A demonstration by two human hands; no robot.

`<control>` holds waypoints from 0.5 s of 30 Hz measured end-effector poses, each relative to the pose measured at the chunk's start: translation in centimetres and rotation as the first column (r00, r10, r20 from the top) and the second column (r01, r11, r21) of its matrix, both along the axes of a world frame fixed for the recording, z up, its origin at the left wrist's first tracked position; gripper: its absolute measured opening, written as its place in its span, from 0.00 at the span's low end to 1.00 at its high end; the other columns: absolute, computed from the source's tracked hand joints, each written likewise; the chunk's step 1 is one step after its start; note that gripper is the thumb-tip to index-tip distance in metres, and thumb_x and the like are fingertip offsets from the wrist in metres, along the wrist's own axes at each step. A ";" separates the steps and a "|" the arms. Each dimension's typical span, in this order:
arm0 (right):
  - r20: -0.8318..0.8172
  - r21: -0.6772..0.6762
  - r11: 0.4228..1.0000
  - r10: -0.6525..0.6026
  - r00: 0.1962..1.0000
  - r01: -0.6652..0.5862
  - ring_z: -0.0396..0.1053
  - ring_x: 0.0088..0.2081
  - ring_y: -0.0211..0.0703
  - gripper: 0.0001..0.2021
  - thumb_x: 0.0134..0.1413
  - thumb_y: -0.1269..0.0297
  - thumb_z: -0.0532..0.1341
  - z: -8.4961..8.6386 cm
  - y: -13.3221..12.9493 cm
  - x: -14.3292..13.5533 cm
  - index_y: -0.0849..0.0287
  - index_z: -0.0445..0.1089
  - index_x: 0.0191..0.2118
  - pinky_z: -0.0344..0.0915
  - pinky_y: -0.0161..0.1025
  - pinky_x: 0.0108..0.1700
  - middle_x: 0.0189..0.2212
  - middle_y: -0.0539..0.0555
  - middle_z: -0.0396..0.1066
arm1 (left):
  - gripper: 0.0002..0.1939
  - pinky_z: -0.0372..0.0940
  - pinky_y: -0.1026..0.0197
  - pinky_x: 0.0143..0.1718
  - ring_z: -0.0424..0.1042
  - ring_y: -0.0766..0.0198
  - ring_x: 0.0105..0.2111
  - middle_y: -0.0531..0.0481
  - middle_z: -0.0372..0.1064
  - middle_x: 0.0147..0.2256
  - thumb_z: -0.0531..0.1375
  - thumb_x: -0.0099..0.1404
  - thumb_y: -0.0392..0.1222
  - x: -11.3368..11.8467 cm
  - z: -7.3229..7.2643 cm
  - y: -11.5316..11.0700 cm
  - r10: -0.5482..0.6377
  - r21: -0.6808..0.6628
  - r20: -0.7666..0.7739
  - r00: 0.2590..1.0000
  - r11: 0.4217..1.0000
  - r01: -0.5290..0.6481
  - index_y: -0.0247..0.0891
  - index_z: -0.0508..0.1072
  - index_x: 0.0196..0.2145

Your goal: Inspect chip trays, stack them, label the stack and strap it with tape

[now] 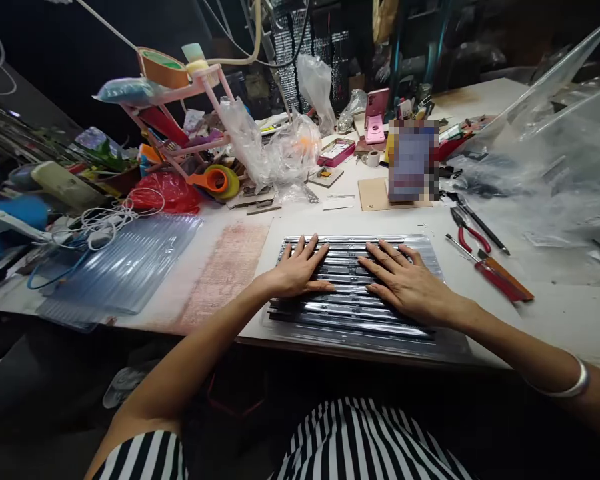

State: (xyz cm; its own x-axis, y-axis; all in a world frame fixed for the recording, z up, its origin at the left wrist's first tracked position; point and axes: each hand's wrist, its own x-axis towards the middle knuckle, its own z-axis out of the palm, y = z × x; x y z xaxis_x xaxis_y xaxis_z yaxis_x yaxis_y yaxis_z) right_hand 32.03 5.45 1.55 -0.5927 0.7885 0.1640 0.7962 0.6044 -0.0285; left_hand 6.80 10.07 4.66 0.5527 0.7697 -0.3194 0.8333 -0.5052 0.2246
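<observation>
At the near edge of the cluttered tabletop, a clear ribbed tray of dark strips appears fully loaded, with left hand and right hand pressing flat, fingers spread, gripping nothing.

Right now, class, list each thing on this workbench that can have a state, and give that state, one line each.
Left hand: open, flat on the tray.
Right hand: open, fingers spread, flat on the tray.
Ribbed tray of dark strips: lying flat at the table edge, under both hands.
Second clear tray: lying flat, untouched.
Red-handled pliers: lying on the table, apart from the hands.
Red screwdriver: lying on the table, untouched.
</observation>
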 end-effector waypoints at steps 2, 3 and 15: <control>-0.008 0.026 0.999 0.033 0.999 -0.033 0.44 0.63 0.58 0.27 0.64 0.52 0.41 -0.2 0.1 0.1 0.61 0.56 0.61 0.47 0.56 0.58 0.63 0.64 0.49 | 0.52 0.30 0.34 0.58 0.23 0.38 0.63 0.38 0.22 0.65 0.52 0.53 0.71 0.1 -0.1 0.1 0.007 -0.012 0.028 1.000 1.000 -0.007 0.38 0.39 0.65; -0.008 0.036 0.998 0.048 0.999 -0.048 0.45 0.63 0.57 0.27 0.64 0.52 0.41 -0.3 0.1 0.1 0.61 0.57 0.60 0.48 0.55 0.58 0.62 0.64 0.50 | 0.51 0.29 0.36 0.59 0.24 0.39 0.63 0.39 0.24 0.65 0.54 0.53 0.70 -0.1 -0.1 0.2 0.017 -0.016 0.080 0.997 1.000 -0.016 0.39 0.41 0.65; -0.101 -0.025 0.918 -0.396 0.912 0.396 0.44 0.62 0.70 0.26 0.61 0.49 0.42 -2.5 -3.6 3.4 0.49 0.57 0.61 0.61 0.65 0.47 0.63 0.56 0.49 | 0.30 0.50 0.58 0.59 0.53 0.58 0.60 0.44 0.51 0.62 0.44 0.68 0.52 -7.5 -3.5 -6.8 0.436 -0.157 0.614 0.658 0.884 -0.440 0.34 0.51 0.62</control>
State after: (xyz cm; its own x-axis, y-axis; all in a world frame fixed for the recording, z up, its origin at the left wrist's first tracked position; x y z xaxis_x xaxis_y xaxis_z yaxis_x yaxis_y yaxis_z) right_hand 35.38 1.88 -0.98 -0.2117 0.9559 0.2036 0.9629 0.2396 -0.1240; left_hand -0.75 3.31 1.18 0.2207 0.9749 -0.0287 0.6334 -0.1209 0.7643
